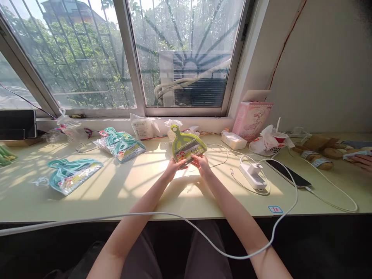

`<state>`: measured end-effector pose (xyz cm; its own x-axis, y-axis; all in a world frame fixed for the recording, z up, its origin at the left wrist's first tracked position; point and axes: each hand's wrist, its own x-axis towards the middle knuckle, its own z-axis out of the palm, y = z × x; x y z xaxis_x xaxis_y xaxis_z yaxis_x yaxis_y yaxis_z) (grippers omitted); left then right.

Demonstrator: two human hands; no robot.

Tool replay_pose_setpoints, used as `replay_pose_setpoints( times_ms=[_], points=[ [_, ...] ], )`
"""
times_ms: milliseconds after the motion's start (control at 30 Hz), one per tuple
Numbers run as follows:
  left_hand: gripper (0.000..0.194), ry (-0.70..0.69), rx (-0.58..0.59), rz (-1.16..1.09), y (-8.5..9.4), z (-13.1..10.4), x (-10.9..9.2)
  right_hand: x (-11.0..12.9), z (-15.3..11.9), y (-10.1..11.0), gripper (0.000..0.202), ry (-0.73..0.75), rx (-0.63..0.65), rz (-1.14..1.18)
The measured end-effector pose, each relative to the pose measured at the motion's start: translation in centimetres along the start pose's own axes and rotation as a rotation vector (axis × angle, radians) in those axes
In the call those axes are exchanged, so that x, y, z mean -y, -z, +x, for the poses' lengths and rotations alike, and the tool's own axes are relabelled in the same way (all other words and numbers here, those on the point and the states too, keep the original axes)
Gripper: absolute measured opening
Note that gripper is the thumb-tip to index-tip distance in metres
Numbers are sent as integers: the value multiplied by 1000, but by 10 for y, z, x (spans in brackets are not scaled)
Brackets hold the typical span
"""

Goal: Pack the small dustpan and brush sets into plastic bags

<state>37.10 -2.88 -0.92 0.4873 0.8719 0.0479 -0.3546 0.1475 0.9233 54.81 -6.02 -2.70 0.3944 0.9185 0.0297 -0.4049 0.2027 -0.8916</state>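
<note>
The left grip (173,166) pinches the lower left corner of a green dustpan (183,139), and the right grip (201,162) pinches its lower right part, so the piece is held between the two. It is raised over the middle of the bench (130,201) and tilted, its ring-ended handle pointing away towards the window. A printed label (190,150) lies across its face; whether clear film covers it too, I cannot tell.

Because both holds are at the near edge, the far, handle end looks unsupported; if one side loosened, the dustpan could swing or tip out of the other. Any slick wrapping would make that likelier. Squeezing hard on the corners could crease the label.

A white cable (174,214) runs across the view in front of both forearms, and a sweep of either arm might snag it and tug at the power strip (252,176) or the phone (287,173) on the right. To the left, a bagged teal dustpan (69,176) lies near a heap of packed teal dustpans (120,145); a careless reach there could push the heap askew, since its pieces overlap loosely.
</note>
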Motion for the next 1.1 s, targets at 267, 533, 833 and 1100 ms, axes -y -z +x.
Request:
replay_pose_setpoints(
  times_ms=[267, 533, 833, 1100],
  points=[
    [38, 18, -31, 16, 6, 8, 12, -8, 2, 1, 29, 21, 15, -35],
    [64, 71, -14, 97, 21, 18, -2, -1, -3, -4, 20, -115, -4, -116],
    [41, 76, 73, 92, 13, -1, -14, 24, -16, -11, 21, -175, -120, -223],
    [42, 103, 105, -70, 21, -7, -23, 4, 4, -5, 30, -132, 61, -110]
  ],
)
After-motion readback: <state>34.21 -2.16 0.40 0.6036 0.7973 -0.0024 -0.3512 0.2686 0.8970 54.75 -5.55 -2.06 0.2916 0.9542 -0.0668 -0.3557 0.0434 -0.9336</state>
